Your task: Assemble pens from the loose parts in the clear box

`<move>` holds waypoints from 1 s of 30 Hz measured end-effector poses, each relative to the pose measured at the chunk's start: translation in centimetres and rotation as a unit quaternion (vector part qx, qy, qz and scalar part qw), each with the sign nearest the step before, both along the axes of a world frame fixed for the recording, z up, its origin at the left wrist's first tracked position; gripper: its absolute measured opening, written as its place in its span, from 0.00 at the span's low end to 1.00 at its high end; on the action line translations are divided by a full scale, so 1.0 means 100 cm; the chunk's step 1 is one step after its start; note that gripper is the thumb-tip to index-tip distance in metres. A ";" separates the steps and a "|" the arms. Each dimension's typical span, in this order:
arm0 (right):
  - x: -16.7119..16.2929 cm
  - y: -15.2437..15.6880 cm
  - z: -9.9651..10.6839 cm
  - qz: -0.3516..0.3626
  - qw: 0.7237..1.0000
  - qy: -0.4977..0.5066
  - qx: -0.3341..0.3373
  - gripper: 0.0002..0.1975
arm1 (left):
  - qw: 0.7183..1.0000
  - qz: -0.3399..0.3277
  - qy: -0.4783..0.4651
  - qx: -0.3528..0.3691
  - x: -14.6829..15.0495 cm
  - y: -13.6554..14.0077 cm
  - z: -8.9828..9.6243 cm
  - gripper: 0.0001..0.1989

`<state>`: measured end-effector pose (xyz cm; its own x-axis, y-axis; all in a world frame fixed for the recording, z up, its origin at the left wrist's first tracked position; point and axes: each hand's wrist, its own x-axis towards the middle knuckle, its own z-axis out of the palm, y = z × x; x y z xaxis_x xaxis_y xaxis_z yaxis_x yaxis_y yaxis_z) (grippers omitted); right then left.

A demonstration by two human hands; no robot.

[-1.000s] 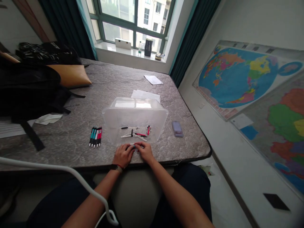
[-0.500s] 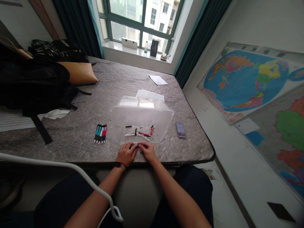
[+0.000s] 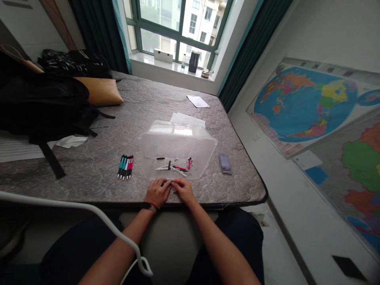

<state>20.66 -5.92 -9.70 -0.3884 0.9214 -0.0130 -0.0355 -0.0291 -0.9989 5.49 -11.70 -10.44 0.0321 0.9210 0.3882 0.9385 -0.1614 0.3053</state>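
Observation:
My left hand (image 3: 157, 191) is closed in a pinch at the mattress's front edge, on a small dark pen part that my fingers mostly cover. Fingertips of my right hand (image 3: 183, 190) meet those of the left and are pinched on the same small piece. Just beyond both hands, a clear plastic bin (image 3: 178, 144) lies on its side with its mouth towards me. Inside it are scattered pen parts: a red barrel (image 3: 179, 168), white tubes (image 3: 162, 169), a black piece (image 3: 160, 158) and a red-and-black piece (image 3: 189, 162). Left of the bin, several assembled click pens (image 3: 125, 167) lie in a row.
To the right of the bin lies a pixelated phone-like object (image 3: 225, 164). Papers (image 3: 197, 101) rest behind it on the mattress (image 3: 142, 97). A black backpack (image 3: 44, 107) and a tan cushion (image 3: 101, 90) occupy the left. A white curved bar (image 3: 89, 207) crosses my left forearm.
My right fingertips have shifted slightly left against the left hand's, covering more of the small dark part. The bin and the pens stay in place.

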 end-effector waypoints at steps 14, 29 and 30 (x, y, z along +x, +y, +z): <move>0.018 0.005 -0.001 -0.027 0.994 -0.099 0.027 0.17 | 1.000 -0.007 -0.015 0.011 0.000 0.000 0.001 0.12; 0.024 0.095 0.062 0.023 0.832 -0.493 0.254 0.09 | 0.999 -0.010 -0.036 0.011 -0.001 -0.001 0.002 0.11; 0.019 0.095 0.063 0.039 0.822 -0.508 0.256 0.08 | 0.999 -0.009 -0.035 0.010 -0.002 -0.001 0.003 0.12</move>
<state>22.58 3.63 -3.45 -0.4748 0.8800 0.0147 0.8059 0.4413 -0.3947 5.34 -11.78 -10.19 0.0200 0.9123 0.4090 0.9117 -0.1845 0.3670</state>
